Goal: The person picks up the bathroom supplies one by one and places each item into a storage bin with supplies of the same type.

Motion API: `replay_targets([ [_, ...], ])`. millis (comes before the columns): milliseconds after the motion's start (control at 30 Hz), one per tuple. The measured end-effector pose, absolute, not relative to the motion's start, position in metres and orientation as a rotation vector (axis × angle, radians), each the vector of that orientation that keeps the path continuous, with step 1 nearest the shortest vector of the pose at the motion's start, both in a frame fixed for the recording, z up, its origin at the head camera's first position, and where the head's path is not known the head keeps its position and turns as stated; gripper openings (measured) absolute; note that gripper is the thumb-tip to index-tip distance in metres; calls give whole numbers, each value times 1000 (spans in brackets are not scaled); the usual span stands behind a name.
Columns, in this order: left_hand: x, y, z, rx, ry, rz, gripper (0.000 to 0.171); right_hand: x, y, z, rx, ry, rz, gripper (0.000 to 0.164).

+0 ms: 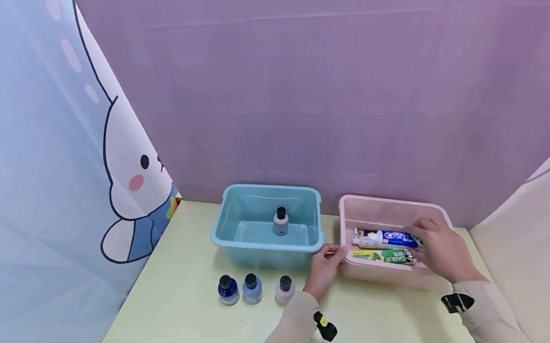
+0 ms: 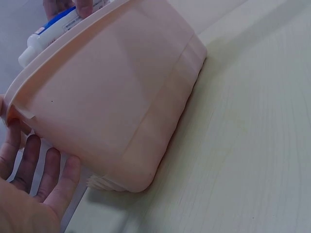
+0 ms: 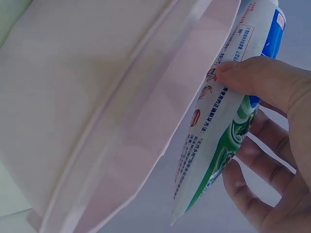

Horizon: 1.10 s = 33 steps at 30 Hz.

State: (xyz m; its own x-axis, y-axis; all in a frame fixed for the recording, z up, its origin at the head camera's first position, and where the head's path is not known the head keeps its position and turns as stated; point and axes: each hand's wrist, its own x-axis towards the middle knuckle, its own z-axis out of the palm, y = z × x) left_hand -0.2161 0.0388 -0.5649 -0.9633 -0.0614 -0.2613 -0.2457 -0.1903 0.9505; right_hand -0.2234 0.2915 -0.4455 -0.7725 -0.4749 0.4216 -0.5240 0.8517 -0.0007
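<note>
A pink plastic basket (image 1: 384, 275) stands on the right of the table. My left hand (image 1: 323, 268) grips its near left corner, thumb on the rim; in the left wrist view that hand's fingers (image 2: 65, 182) reach along the outer wall. Over the basket, my right hand (image 1: 441, 251) pinches the right end of a blue and white Crest toothpaste tube (image 1: 398, 238). The right wrist view shows its thumb on the tube's printed back (image 3: 214, 131). Beneath it in the basket are a green and yellow Darlie toothpaste tube (image 1: 388, 255) and a partly hidden dark tube (image 1: 359, 233).
A teal basket (image 1: 266, 257) stands left of the pink one, holding a pale pink black-capped bottle (image 1: 280, 225). In front of it stand a dark blue bottle (image 1: 228, 293), a light blue bottle (image 1: 252, 292) and another pale pink bottle (image 1: 285, 292). A purple cloth (image 1: 331, 99) hangs behind.
</note>
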Motion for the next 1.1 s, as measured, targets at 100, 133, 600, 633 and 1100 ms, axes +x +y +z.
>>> replay_targets([
  [100, -216, 40, -565, -371, 1917, 2319, 16, -228, 291, -445, 752, -2648, 168, 43],
  [133, -216, 40, -565, -374, 1923, 2320, 16, -230, 291, -445, 759, -2657, 168, 43],
  [600, -215, 40, -562, -385, 1954, 2301, 20, -255, 294, -446, 685, -2861, 171, 42],
  [633, -215, 40, -562, -385, 1955, 2301, 20, -256, 293, -446, 677, -2876, 174, 42],
  [1100, -216, 40, -564, -354, 1913, 2363, 16, -284, 290, -447, 725, -2930, 105, 39],
])
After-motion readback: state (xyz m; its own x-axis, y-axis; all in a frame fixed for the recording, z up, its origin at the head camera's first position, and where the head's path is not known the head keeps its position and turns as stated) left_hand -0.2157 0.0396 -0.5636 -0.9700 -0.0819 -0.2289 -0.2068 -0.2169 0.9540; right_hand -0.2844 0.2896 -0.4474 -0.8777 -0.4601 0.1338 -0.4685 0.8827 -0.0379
